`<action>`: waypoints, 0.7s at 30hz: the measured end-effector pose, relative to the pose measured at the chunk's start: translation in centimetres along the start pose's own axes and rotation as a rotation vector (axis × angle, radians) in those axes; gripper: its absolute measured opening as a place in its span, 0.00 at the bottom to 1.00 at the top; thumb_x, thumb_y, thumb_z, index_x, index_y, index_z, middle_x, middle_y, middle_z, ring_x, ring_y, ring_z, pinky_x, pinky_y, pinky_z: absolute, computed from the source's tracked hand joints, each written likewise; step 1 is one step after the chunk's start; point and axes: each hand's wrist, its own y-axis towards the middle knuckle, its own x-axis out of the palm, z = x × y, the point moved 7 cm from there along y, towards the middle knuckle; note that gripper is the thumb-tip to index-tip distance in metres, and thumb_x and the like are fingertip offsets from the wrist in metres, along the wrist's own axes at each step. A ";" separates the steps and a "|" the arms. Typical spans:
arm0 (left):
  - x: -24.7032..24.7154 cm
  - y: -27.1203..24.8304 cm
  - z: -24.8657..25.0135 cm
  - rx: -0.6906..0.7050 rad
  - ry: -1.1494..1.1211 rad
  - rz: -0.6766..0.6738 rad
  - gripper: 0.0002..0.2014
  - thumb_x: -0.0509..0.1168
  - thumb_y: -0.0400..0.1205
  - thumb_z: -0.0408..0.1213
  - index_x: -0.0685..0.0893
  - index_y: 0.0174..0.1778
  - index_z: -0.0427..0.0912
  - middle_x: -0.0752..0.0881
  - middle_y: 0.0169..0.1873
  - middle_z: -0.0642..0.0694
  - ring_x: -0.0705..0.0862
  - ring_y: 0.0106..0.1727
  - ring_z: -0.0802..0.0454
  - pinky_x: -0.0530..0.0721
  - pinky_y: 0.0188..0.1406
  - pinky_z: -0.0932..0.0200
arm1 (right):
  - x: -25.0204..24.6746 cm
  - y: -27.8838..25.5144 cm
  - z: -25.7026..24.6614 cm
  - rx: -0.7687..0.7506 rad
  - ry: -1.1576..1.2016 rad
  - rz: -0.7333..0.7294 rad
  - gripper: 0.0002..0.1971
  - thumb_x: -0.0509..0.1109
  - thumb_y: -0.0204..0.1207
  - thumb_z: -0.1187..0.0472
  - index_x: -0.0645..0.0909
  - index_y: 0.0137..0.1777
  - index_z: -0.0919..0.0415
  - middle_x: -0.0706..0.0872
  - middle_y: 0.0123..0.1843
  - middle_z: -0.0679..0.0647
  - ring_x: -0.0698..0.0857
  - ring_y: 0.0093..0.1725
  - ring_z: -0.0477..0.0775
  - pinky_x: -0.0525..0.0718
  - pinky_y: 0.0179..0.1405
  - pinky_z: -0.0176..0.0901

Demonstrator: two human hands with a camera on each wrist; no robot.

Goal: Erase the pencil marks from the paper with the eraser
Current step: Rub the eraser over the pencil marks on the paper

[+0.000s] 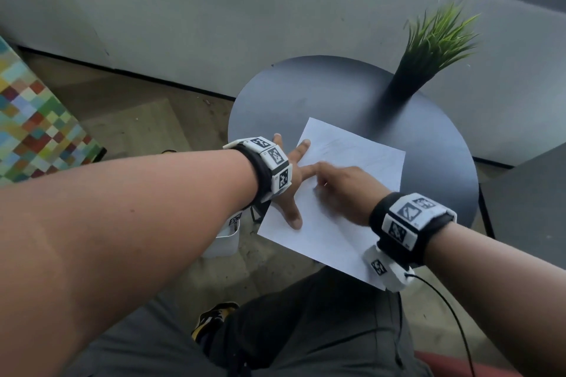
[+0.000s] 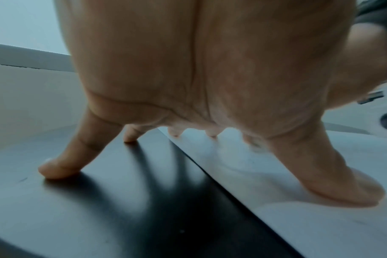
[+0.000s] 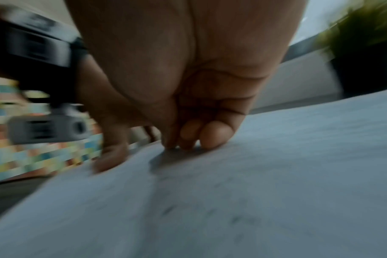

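Note:
A white sheet of paper [image 1: 361,156] lies on a round dark table [image 1: 306,95], its near corner hanging over the edge. Faint pencil marks [image 1: 346,147] cross its upper part. My left hand [image 1: 292,190] is spread wide: in the left wrist view the thumb [image 2: 342,183] presses the paper [image 2: 298,200] and the outer fingers stand on the table [image 2: 99,209]. My right hand [image 1: 343,187] rests on the middle of the sheet, its fingertips [image 3: 212,136] curled and pinched together against the paper [image 3: 276,174]. The eraser is hidden inside that pinch. The right wrist view is motion-blurred.
A potted grass plant [image 1: 428,49] stands at the back right of the table, close to the paper's far edge. A white box [image 1: 223,242] sits on the floor under my left wrist. A checked multicoloured block [image 1: 30,119] is at the far left. My knees are below the table's near edge.

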 end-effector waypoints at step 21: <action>-0.5 0.3 0.4 -0.025 0.066 -0.011 0.71 0.76 0.55 0.79 0.27 0.79 0.77 0.24 0.85 0.48 0.35 0.82 0.13 0.54 0.77 0.15 | 1.5 -2.6 -2.0 -0.163 -0.084 -0.153 0.06 0.62 0.83 0.56 0.74 0.54 0.57 0.83 0.45 0.53 0.79 0.44 0.59 0.76 0.40 0.48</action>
